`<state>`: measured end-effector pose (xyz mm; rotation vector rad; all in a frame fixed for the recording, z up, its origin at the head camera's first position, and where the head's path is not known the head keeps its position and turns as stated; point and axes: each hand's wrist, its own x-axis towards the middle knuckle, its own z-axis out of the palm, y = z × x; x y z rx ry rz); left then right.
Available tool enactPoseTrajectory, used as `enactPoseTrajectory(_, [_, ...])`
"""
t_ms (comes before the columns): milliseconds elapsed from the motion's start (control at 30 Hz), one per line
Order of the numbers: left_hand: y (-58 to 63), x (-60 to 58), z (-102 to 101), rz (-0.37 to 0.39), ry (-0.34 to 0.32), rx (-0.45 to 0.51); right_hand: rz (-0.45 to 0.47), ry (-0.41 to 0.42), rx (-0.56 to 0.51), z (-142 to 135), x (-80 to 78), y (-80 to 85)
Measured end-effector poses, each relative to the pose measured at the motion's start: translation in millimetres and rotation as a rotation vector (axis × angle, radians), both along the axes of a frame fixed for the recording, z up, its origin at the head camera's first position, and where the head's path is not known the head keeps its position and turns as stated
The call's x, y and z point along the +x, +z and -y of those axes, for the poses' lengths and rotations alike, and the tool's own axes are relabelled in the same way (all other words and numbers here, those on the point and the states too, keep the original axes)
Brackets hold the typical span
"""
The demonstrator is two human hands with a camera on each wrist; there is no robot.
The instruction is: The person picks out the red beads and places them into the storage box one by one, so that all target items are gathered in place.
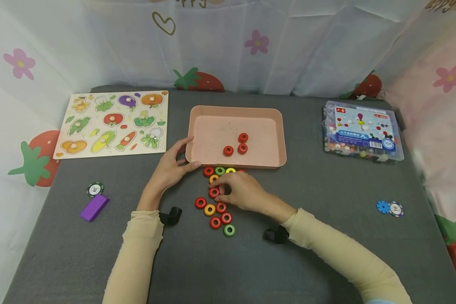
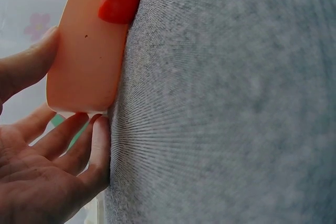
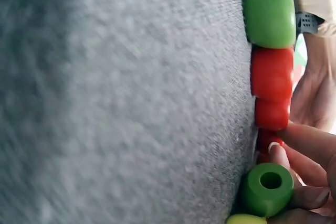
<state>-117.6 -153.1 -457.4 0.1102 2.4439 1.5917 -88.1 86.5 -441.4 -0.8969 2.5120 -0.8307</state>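
Head view first: the left hand [image 1: 170,168] has a corner of the pink tray [image 1: 213,122], thumb along the near wall and fingers bent round the short end, I'd guess to stop it skating about. The right hand [image 1: 247,192] has thumb and index finger on either side of a red ring [image 1: 214,196], so that reads as a pinch to me, though I can't tell how firm. That ring's part of a loose trail of red, orange, green and yellow ones on the worktop [image 1: 308,181], running right up by the tray's near wall, probably so it's a short reach. Three red rings [image 1: 240,148] lie flat inside the tray, which looks like smooth moulded plastic with low walls and rounded corners. Right wrist view shows how chunky the rings are: glossy, barrel-sided, and the green ring [image 3: 268,200] by the fingers is tipped so its round hole faces the camera. Worktop cover's grey and finely ribbed, so should be grippy. The vegetable board [image 1: 110,126] and clear plastic box [image 1: 362,131] sit well apart, likely for elbow room.
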Motion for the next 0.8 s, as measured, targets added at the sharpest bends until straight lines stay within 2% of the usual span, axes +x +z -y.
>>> enactPoseTrajectory(133, [0.3, 0.4, 0, 0.002, 0.001, -0.002, -0.029, -0.015, -0.028, 0, -0.4, -2.1])
enactPoseTrajectory(267, [0.3, 0.3, 0, 0.003, 0.002, -0.003, -0.08, -0.064, -0.121, -4, -3.6, -1.0])
enactPoseTrajectory(400, [0.1, 0.1, 0, 0.005, 0.004, -0.002, -0.119, -0.151, -0.233, -10, -11.9, 3.5])
enactPoseTrajectory(467, [-0.1, -0.1, 0, 0.006, 0.006, -0.001, -0.154, -0.209, -0.256, -14, -19.2, 4.9])
enactPoseTrajectory(633, [-1.2, -1.0, 0, 0.013, 0.009, 0.008, -0.175, -0.376, -0.214, -24, -41.8, 6.5])
enactPoseTrajectory(800, [-2.2, -1.7, 0, 0.011, 0.007, 0.013, -0.176, -0.432, -0.171, -31, -60.5, 2.8])
